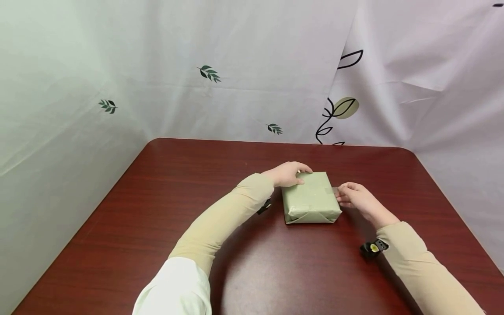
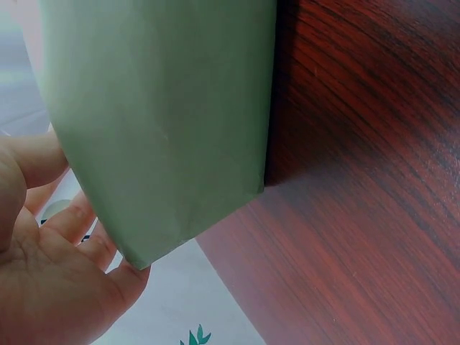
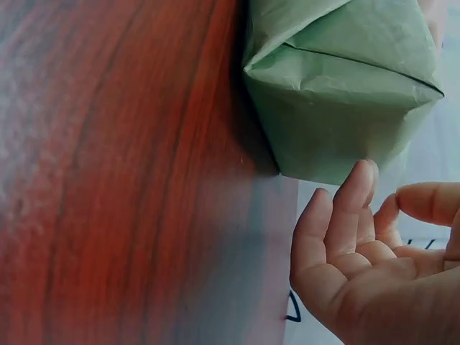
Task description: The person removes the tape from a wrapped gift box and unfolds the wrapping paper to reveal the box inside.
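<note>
A box wrapped in light green paper (image 1: 309, 197) lies flat on the table, its folded end flap facing the near side. My left hand (image 1: 286, 174) rests on its far left part, the thumb on the top face and the other fingers along the far edge. The left wrist view shows those fingers (image 2: 79, 223) against the paper's edge. At the box's right side, my right hand (image 1: 356, 199) pinches the free end of a strip of clear tape (image 1: 334, 190) between thumb and index finger. The tape's other end lies on the top face. The right hand's remaining fingers (image 3: 313, 223) are loosely bent beside the box.
The dark red wooden table (image 1: 157, 210) extends around the box on all sides. A white curtain (image 1: 244, 87) with leaf prints hangs behind the table and at its sides. Dark straps with small devices (image 1: 372, 249) sit at both wrists.
</note>
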### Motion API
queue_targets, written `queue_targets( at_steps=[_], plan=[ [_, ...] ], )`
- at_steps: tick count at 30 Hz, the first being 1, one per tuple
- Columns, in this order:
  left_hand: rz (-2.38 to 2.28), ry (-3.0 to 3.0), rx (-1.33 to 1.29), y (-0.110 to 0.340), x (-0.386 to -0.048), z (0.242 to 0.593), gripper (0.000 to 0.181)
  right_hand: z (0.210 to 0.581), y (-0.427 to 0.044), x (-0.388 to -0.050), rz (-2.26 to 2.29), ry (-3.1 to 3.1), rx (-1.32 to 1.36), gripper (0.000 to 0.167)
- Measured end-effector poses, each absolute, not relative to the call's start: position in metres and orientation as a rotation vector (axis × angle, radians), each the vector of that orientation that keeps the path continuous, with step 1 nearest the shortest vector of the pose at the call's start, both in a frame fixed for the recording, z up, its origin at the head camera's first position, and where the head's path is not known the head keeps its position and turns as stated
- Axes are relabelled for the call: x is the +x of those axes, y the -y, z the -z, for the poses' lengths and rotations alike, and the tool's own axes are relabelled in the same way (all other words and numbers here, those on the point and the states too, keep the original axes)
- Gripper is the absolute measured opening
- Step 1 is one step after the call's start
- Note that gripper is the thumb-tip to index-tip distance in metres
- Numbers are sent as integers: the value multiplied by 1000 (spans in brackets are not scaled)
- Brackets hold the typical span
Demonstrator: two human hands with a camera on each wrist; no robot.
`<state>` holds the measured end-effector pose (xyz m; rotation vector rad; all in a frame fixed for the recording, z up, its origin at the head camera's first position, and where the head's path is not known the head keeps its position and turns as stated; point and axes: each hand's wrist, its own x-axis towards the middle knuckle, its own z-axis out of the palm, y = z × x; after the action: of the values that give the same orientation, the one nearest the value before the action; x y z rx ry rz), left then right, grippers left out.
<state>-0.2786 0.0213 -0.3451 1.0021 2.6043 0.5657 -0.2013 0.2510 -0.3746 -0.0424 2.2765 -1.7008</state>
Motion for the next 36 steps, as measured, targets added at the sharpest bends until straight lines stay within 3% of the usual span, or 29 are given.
queue_targets(
  at_steps=[8,19,26,30,36],
  plan=[
    [-565,-2604,1010,-22,-279,345,41,372,-258,-202,1813,-2110,3,3],
    [-576,-2601,1014,-22,-279,345,41,363,-263,-195,1830,-2291,-40,8],
    [-575,-2605,1026,-23,-279,345,40,356,-244,-179,1461,-2764,-380,18],
    [-594,-2601,1026,-23,-279,344,40,361,-231,-170,1283,-2887,-735,16],
    [-565,-2601,1035,-22,-280,344,40,368,-214,-165,929,-3020,-1240,31]
  ],
)
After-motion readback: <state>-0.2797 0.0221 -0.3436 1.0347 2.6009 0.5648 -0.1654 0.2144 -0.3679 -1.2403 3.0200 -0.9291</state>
